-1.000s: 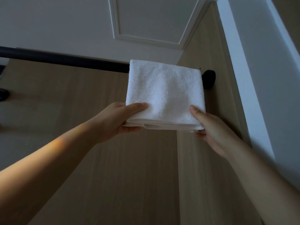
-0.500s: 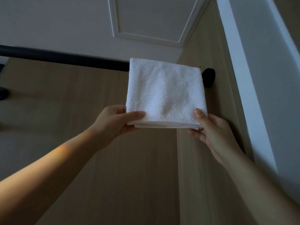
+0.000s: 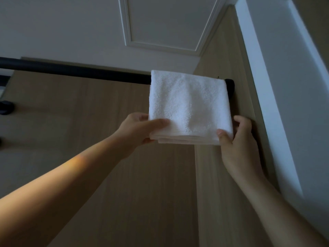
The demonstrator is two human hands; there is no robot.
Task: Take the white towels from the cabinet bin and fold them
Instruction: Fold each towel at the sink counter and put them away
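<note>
Fingers (image 3: 243, 120) of the right hand (image 3: 238, 148) curled behind the lower right corner of a folded white towel (image 3: 188, 106), thumb pressed on its front, while the left hand (image 3: 138, 129) pinched the lower left corner, thumb across the terry face and fingers tucked behind. The towel hung flat between the two hands, stacked layers showing along its bottom edge, its top edge meeting a black rail (image 3: 76, 71) just short of the rail's round end mount (image 3: 230, 88) on a wood-grain panel (image 3: 124, 175).
</note>
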